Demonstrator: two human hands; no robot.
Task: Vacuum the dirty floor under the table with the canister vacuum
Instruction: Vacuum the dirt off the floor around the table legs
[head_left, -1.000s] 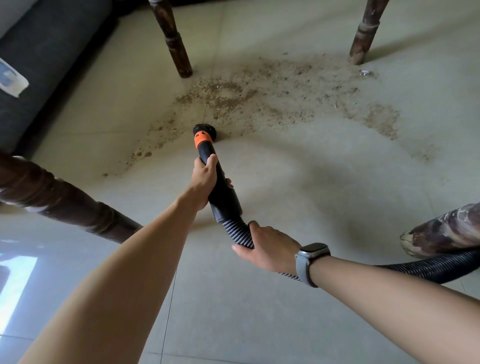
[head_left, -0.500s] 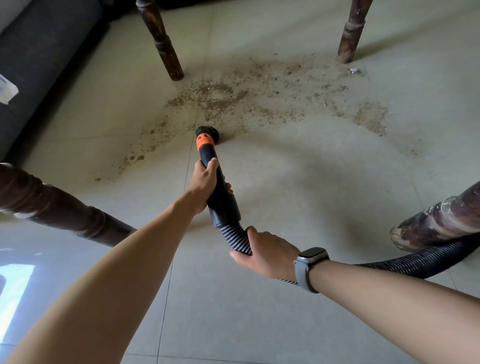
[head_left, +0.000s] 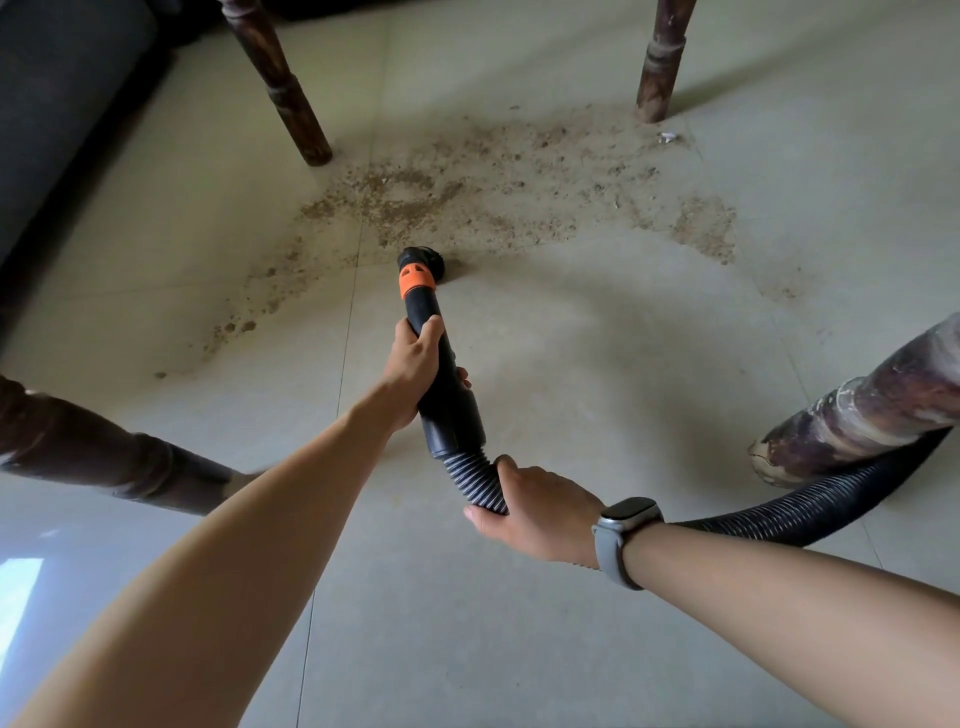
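Note:
A black vacuum wand with an orange collar (head_left: 417, 278) points away from me, its round nozzle (head_left: 423, 258) down on the pale tile floor at the near edge of a wide patch of brown dirt (head_left: 483, 192). My left hand (head_left: 415, 369) grips the wand's black handle. My right hand (head_left: 535, 512), a grey watch on its wrist, holds the ribbed black hose (head_left: 810, 512) just behind the handle. The hose curves off to the right behind a table leg. The canister itself is out of view.
Dark wooden table legs stand around the patch: far left (head_left: 283, 88), far right (head_left: 660, 62), near left (head_left: 104, 457) and near right (head_left: 872, 405). A dark sofa (head_left: 57, 119) runs along the left. A small white scrap (head_left: 667, 137) lies by the far right leg.
The nozzle has shifted slightly right along the near edge of the dirt, and both hands moved with it. My view has tilted a little, so the table legs sit differently in frame.

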